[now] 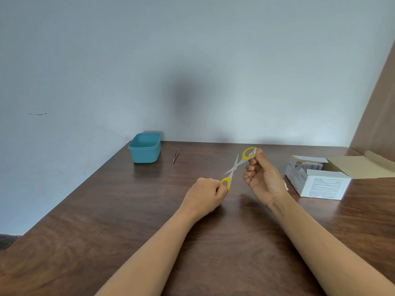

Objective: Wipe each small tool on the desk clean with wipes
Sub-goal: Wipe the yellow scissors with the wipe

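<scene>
Head view: scissors (234, 167) held spread open between both hands, above the desk (111, 210).
Left hand (206, 193), fingers curled, pinches the lower yellow loop. Right hand (263, 178) pinches the upper loop with a white wipe (259, 149) against it. Tweezers (175, 155) lie flat at 10 o'clock from the scissors, with the teal tub (145, 147) at their 9. Open wipe box (316, 180) at 3 o'clock.

Both hands hold open yellow scissors (236, 166) above desk (106, 210).
</scene>
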### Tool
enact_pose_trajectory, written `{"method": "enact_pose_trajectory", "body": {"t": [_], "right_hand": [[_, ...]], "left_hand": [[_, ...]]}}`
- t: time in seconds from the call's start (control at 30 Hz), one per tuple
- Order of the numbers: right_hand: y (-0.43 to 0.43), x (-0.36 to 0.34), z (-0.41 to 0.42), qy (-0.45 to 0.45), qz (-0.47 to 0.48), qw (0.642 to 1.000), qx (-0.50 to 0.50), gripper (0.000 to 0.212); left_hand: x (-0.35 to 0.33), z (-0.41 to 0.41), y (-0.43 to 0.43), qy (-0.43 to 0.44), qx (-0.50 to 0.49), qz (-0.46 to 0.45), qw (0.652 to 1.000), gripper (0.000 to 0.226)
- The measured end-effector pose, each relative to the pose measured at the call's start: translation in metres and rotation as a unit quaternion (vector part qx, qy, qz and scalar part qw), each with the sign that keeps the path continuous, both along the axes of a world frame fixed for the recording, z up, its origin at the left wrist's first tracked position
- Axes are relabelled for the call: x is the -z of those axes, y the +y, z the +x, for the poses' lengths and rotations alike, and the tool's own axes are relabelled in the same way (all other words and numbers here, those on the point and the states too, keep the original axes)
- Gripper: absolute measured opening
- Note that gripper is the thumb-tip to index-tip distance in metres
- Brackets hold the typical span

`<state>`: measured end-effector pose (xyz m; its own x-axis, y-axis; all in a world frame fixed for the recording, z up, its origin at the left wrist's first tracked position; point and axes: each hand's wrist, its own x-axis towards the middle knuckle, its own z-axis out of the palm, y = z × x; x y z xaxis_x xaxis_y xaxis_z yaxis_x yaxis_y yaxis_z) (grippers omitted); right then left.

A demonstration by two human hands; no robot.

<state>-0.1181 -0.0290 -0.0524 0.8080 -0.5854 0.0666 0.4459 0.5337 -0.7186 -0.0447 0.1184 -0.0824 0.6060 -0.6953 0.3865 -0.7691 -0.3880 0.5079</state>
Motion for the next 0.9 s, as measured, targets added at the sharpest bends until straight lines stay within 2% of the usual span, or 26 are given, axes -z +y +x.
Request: {"method": "enact_pose_trajectory", "body": {"t": [0.1,0.23,0.33,0.43,0.53,0.6,0.8,0.9], "right_hand": [[0.0,0.001,0.001,-0.004,0.001,1.0,-0.002,0.013],[0.007,0.006,0.004,0.023,-0.026,0.999,-0.017,0.016],[0.013,0.008,0.006,0.035,-0.057,0.997,-0.044,0.015],[0.015,0.012,0.004,0.069,-0.151,0.985,-0.047,0.016],[0.019,0.018,0.004,0.109,-0.261,0.958,-0.051,0.017],[0.022,0.019,0.005,0.118,-0.297,0.946,-0.05,0.018],[0.019,0.018,0.003,0.123,-0.306,0.942,-0.055,0.018],[0.02,0.018,0.004,0.122,-0.277,0.952,-0.046,0.015]], "left_hand": [[-0.002,-0.001,0.0,0.016,0.001,-0.019,1.0,0.053],[-0.007,0.002,0.001,0.074,-0.032,-0.076,0.994,0.048],[-0.007,0.005,0.002,0.09,-0.057,-0.086,0.991,0.046],[-0.008,0.007,0.003,0.101,-0.069,-0.098,0.988,0.043],[-0.008,0.01,0.003,0.106,-0.079,-0.109,0.985,0.04],[-0.007,0.01,0.003,0.108,-0.081,-0.113,0.984,0.04],[-0.005,0.01,0.002,0.099,-0.076,-0.111,0.986,0.039],[-0.004,0.011,0.002,0.077,-0.075,-0.103,0.989,0.042]]}}
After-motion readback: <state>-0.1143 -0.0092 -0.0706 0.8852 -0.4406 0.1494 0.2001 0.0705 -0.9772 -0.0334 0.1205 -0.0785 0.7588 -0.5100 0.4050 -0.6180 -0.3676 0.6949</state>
